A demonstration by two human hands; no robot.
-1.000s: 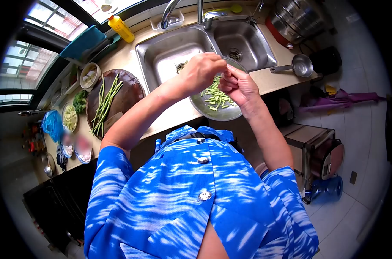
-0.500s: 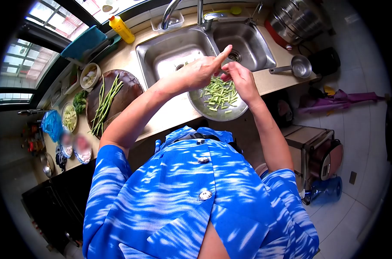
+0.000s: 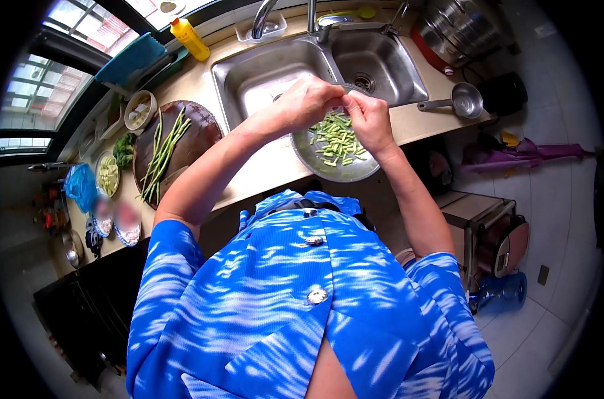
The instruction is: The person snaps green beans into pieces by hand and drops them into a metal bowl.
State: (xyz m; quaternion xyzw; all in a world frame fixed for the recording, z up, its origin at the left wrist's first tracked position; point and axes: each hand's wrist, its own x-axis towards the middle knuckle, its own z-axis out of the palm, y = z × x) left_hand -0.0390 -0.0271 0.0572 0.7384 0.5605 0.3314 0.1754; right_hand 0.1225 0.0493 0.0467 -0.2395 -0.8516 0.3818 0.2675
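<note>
My left hand is closed above the far side of a metal bowl, its fingertips pressed together. Against it, my right hand is also closed, thumb and fingers pinched. Whatever lies between the two sets of fingertips is too small or too hidden to make out. Short cut pieces of green beans lie in the bowl under my hands. To the left, several whole long green beans rest across a round dark chopping board.
Behind the bowl is a double steel sink with a faucet. A saucepan sits at the right counter edge. Left of the board are broccoli, a plate of cut vegetables, a blue bag and a yellow bottle.
My left index finger was stretched out and is now bent in. My hands, slightly apart before, have come together at the fingertips above the bowl.
</note>
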